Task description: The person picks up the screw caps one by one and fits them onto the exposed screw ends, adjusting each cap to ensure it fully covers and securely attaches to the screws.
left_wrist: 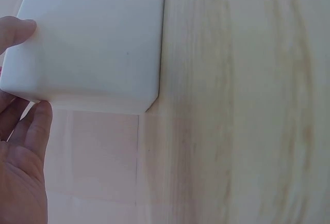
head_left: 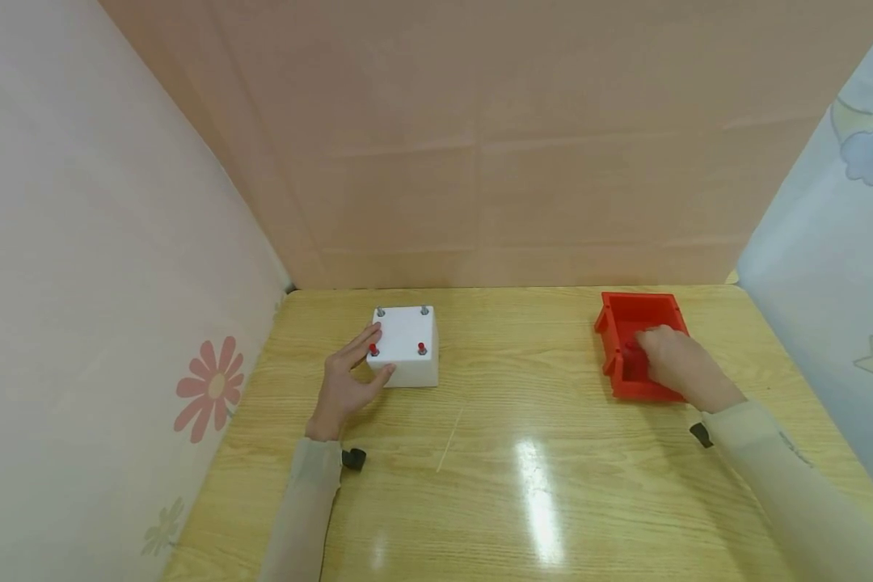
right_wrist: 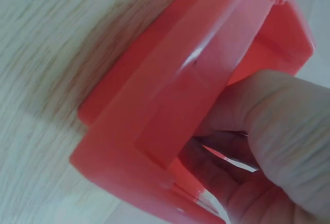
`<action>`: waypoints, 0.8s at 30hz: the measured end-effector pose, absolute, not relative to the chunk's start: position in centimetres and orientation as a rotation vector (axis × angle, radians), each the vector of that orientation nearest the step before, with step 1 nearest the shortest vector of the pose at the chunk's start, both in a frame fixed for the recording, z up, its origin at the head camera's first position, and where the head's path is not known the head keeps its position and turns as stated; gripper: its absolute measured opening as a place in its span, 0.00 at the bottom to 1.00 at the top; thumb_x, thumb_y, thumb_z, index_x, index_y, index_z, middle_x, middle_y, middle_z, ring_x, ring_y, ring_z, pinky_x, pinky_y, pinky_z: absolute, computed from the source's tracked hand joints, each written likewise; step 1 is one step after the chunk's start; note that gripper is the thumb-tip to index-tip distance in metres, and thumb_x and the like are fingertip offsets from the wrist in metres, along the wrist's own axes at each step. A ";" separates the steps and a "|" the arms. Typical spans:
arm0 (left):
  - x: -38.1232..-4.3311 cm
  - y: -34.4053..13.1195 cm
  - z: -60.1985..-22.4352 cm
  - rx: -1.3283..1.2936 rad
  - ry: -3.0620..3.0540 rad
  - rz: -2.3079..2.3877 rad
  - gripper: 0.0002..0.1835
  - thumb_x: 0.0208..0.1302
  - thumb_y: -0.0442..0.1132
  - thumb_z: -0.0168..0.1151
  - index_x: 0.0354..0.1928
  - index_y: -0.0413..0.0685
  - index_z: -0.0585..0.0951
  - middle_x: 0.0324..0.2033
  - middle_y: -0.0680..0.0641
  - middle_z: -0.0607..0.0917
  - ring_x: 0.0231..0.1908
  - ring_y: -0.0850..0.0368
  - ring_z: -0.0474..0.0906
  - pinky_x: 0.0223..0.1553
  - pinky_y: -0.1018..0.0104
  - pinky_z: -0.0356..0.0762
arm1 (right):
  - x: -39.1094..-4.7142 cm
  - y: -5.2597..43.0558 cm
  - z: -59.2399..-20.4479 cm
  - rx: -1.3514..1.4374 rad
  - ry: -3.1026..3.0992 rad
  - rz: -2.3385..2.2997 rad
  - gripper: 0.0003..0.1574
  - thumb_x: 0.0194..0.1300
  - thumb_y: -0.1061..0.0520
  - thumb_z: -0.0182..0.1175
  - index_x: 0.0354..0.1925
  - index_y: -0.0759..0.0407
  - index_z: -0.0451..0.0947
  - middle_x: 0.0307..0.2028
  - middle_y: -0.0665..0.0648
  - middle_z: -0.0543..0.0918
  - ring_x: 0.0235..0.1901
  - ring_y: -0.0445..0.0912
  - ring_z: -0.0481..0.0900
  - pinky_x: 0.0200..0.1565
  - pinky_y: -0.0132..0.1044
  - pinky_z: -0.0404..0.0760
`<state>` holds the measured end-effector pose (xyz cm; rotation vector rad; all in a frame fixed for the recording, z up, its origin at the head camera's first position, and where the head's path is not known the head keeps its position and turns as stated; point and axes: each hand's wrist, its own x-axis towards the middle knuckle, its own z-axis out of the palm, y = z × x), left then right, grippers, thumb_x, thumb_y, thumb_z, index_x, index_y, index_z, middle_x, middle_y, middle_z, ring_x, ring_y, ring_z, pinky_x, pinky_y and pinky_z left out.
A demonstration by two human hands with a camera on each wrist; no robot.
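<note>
A white box-shaped block point(head_left: 405, 331) stands on the table at left centre. Metal posts stick up at its top corners; the two back ones are bare, while red caps point(head_left: 422, 347) cover the front two. My left hand point(head_left: 345, 386) grips the block's near left corner, its thumb point(left_wrist: 19, 31) on the front face and its fingers along the left side. At the right, my right hand point(head_left: 672, 360) reaches into a red bin point(head_left: 646, 391) with bent fingers. Small red pieces show beside those fingers; in the right wrist view, the bin's wall hides the fingertips, and I cannot tell what they hold.
The light wooden table point(head_left: 495, 469) extends between the block and the bin. A brown sheet point(head_left: 480, 162) closes off the back. Pale walls flank both sides, the left one point(head_left: 102, 283) with a flower print.
</note>
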<state>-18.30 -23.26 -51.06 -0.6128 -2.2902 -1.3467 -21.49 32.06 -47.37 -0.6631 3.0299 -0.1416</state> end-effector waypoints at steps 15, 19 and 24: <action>-18.7 -23.9 -51.7 -0.668 -2.276 -1.335 0.35 0.59 0.29 0.80 0.70 0.37 0.80 0.72 0.39 0.78 0.72 0.37 0.74 0.64 0.74 0.77 | -21.0 32.3 -46.2 -0.723 3.107 -0.274 0.09 0.58 0.75 0.64 0.39 0.75 0.84 0.35 0.67 0.79 0.30 0.55 0.81 0.37 0.54 0.91; -18.7 -23.9 -51.6 -0.668 -2.272 -1.333 0.35 0.59 0.28 0.80 0.69 0.35 0.80 0.72 0.37 0.78 0.72 0.35 0.74 0.64 0.76 0.76 | -20.8 32.2 -46.2 -0.754 3.149 -0.322 0.09 0.59 0.75 0.66 0.40 0.73 0.82 0.35 0.65 0.81 0.32 0.56 0.81 0.39 0.56 0.91; -18.6 -23.9 -51.7 -0.670 -2.260 -1.340 0.35 0.58 0.27 0.80 0.69 0.35 0.81 0.72 0.37 0.78 0.72 0.35 0.74 0.64 0.76 0.76 | -20.8 32.0 -45.8 -0.768 3.198 -0.415 0.07 0.58 0.75 0.66 0.37 0.70 0.82 0.32 0.62 0.82 0.31 0.54 0.79 0.37 0.56 0.89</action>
